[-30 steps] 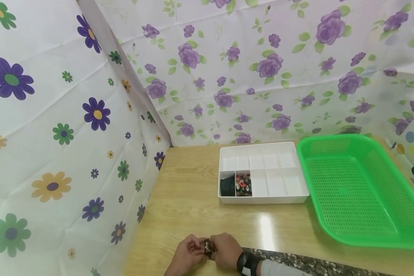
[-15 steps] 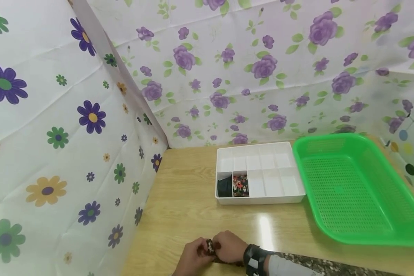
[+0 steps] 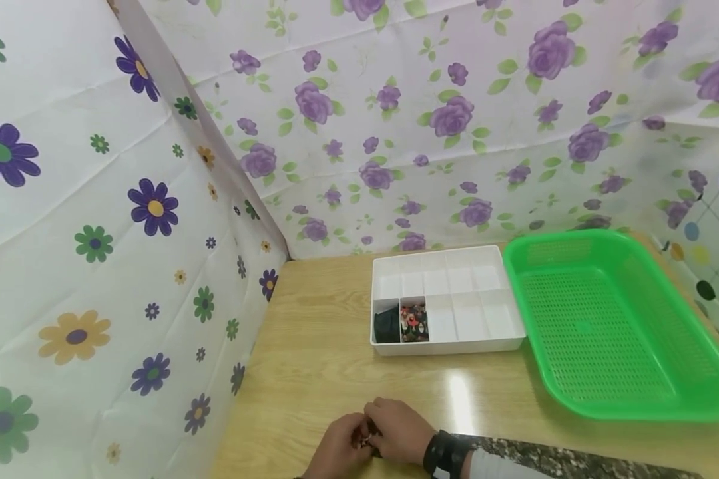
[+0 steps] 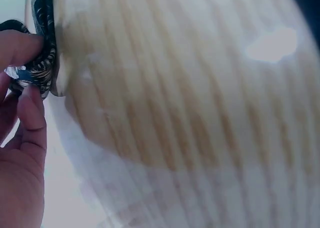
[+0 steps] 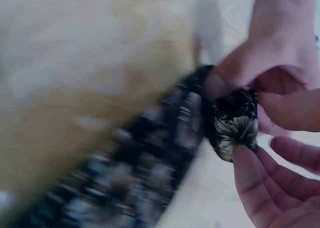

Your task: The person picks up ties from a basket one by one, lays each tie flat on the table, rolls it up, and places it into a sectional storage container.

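Observation:
A long dark floral necktie (image 3: 533, 454) lies along the table's front edge, running off to the right beneath my right forearm. One end of it is wound into a small tight roll (image 5: 234, 125), held between the fingers of both hands in the right wrist view. My left hand (image 3: 338, 444) pinches the roll from the left, its thumb on top in the left wrist view. From the other side, my right hand (image 3: 400, 431) grips the roll with curled fingers. In the head view the hands cover most of the roll.
Behind the hands stands a white divided box (image 3: 449, 346). Its two front-left compartments hold a black cloth bundle (image 3: 387, 325) and a patterned cloth bundle (image 3: 415, 324). A green mesh basket (image 3: 623, 409) sits to its right. Flowered sheets hang at the back and left of the wooden table (image 3: 299, 332).
Both hands have shifted slightly right in view while turning the roll. The fingers have closed in over it, so less of it shows. The camera view has drifted a little.

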Action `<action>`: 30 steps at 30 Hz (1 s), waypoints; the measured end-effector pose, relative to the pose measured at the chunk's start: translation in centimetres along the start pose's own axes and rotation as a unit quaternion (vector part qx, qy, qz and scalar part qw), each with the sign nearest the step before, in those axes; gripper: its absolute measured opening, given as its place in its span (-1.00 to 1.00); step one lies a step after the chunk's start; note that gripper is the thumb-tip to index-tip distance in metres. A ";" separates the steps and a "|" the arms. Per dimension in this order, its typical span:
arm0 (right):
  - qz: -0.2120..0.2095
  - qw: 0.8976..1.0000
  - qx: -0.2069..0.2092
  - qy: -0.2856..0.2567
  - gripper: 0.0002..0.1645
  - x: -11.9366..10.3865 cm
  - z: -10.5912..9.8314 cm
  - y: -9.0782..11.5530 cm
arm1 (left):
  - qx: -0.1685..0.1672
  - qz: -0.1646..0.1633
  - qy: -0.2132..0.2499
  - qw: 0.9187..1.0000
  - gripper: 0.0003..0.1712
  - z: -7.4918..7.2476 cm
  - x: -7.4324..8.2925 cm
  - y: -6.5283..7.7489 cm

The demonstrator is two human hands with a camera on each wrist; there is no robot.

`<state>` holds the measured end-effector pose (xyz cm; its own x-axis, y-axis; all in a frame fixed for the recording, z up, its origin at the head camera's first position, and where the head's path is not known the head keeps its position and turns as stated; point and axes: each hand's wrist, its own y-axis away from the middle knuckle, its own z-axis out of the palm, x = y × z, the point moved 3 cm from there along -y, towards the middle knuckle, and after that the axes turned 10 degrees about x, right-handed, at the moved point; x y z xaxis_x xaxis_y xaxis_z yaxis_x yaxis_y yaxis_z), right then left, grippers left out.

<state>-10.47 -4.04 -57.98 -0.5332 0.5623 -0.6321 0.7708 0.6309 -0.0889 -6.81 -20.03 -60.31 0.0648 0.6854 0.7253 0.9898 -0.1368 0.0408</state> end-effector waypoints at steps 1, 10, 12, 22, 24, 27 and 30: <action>0.006 1.000 -0.003 0.008 -0.81 0.1 0.2 0.2 | -0.004 -0.004 -0.003 1.000 -0.71 0.0 0.0 0.0; -0.001 0.999 0.010 0.037 -0.84 1.6 2.0 2.0 | -0.034 -0.003 0.000 0.999 -0.71 -0.7 0.2 0.2; -0.011 0.999 0.022 0.036 -0.83 1.9 2.3 2.2 | -0.036 -0.005 0.009 0.999 -0.71 -0.9 0.1 0.3; -0.022 0.997 0.073 0.026 -0.79 2.1 2.6 2.6 | -0.021 -0.028 0.064 0.997 -0.70 -1.4 -0.2 0.0; 0.004 0.997 0.071 0.000 -0.78 2.2 2.6 2.2 | -0.018 -0.037 0.073 0.996 -0.67 -1.6 -0.1 -0.1; 0.041 0.996 0.074 -0.038 -0.75 2.3 2.9 1.6 | -0.010 -0.036 0.075 0.996 -0.63 -1.9 0.3 -0.2; 0.049 0.994 0.082 -0.058 -0.74 2.4 3.2 1.0 | 0.000 -0.027 0.074 0.997 -0.61 -2.1 0.7 -0.2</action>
<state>-9.82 -3.78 -62.06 -0.4156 0.5456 -0.7278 0.8689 0.4747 -0.1403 -7.21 -21.08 -58.36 -0.0070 0.5791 0.8152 0.9913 -0.1029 0.0816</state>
